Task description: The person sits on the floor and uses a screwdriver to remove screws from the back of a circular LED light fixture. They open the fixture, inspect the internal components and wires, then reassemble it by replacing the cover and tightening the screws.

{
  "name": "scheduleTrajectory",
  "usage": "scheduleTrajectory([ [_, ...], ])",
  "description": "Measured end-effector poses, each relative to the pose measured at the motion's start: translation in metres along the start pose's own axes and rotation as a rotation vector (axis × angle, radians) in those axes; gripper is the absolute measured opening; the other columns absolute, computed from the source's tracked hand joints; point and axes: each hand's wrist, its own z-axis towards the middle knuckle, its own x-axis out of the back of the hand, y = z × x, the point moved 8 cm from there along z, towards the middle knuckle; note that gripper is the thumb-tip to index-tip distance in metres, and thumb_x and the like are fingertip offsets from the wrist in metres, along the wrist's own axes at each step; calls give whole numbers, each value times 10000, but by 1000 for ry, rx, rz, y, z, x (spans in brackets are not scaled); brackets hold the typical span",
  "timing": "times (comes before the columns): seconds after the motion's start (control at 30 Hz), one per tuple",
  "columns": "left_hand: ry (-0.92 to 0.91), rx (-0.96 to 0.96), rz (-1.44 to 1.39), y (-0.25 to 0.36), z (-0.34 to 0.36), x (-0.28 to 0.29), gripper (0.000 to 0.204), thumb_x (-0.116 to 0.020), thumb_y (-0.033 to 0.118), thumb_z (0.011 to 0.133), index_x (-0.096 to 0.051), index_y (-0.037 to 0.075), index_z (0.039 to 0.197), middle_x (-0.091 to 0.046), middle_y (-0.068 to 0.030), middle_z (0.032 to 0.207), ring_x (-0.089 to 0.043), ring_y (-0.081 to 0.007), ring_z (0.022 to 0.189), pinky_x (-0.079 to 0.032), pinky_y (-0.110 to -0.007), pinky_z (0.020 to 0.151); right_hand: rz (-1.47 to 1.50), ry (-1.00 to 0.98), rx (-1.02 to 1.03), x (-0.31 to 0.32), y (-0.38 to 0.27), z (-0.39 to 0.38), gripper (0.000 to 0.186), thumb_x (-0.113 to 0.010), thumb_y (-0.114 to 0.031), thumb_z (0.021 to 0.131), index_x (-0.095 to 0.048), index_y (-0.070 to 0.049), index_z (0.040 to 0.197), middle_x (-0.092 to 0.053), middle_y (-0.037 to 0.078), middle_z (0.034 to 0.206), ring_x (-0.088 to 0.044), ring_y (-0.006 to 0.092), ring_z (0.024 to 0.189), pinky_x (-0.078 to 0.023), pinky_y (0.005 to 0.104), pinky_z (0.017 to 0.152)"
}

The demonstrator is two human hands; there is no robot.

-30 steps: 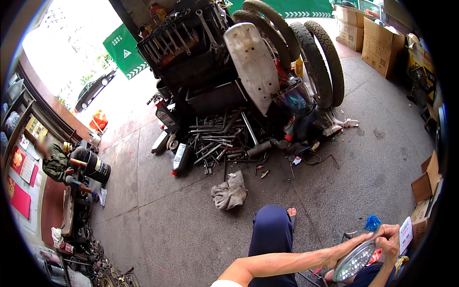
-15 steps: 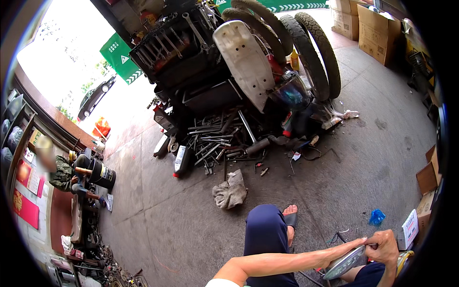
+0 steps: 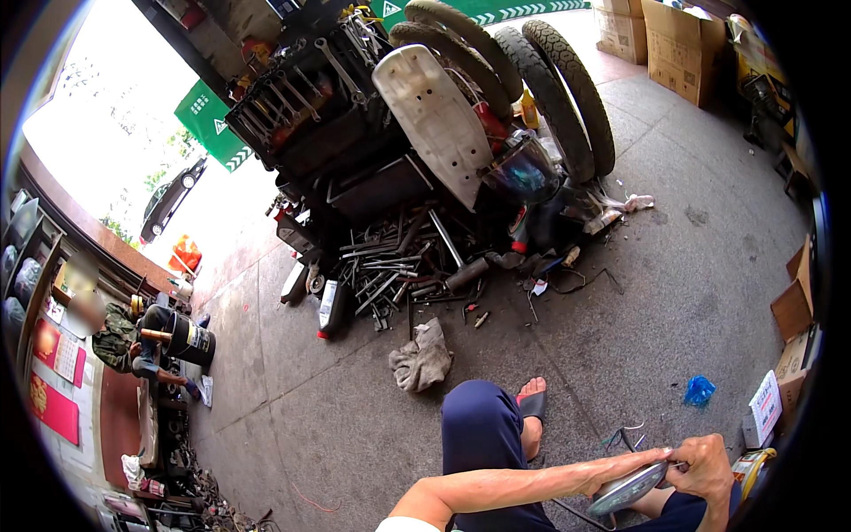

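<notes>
An oval headlight (image 3: 628, 493) with a glassy face and a pale rim is held tilted over my lap. My left hand (image 3: 625, 466) lies along its upper edge, fingers long and together, holding it; the thumb is hidden. At the right end of the rim, my right hand (image 3: 704, 467) is closed in a fist against it. What sits inside that fist is hidden. Thin wires (image 3: 631, 435) stick out just beyond the headlight. A dark cable (image 3: 576, 512) runs below it, near my knee in navy trousers (image 3: 483, 434).
Ahead lies a heap of metal tools (image 3: 390, 266) before a black tool rack (image 3: 310, 115) and tyres (image 3: 567, 106). A grey rag (image 3: 421, 356) and a blue plastic scrap (image 3: 698, 390) lie on the floor. Cartons (image 3: 678, 53) stand right. A person (image 3: 120, 337) sits at left beside a black bucket (image 3: 189, 341).
The headlight and both hands have shifted slightly left and stay together. The whole scene has slid a little left as the view turned. The seated person's leg has moved slightly.
</notes>
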Motion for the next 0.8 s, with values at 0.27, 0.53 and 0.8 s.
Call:
scheduleTrajectory([
  [0.27, -1, -37, 15, 8, -3, -1, 680, -466, 706, 781, -588, 69, 987, -601, -52, 811, -582, -138, 659, -439, -277, 517, 23, 39, -22, 1, -2, 3, 71, -634, -102, 545, -627, -40, 579, -538, 108, 485, -553, 259, 436, -426, 343, 420],
  [0.53, 143, -153, -32, 18, -1, 12, 548, -481, 616, 827, -613, 98, 952, -616, -46, 871, -574, -148, 779, -446, -298, 610, -27, 189, -81, 7, -5, 9, 47, -634, -66, 569, -598, -38, 576, -530, 99, 515, -545, 260, 462, -417, 360, 433],
  [0.8, 138, -188, 60, 9, 22, 27, 582, -484, 639, 782, -581, 108, 997, -562, -67, 871, -548, -176, 804, -430, -326, 658, -58, 213, -61, 11, -11, 11, 51, -640, -57, 581, -589, -59, 589, -500, 79, 513, -530, 256, 460, -400, 370, 425],
])
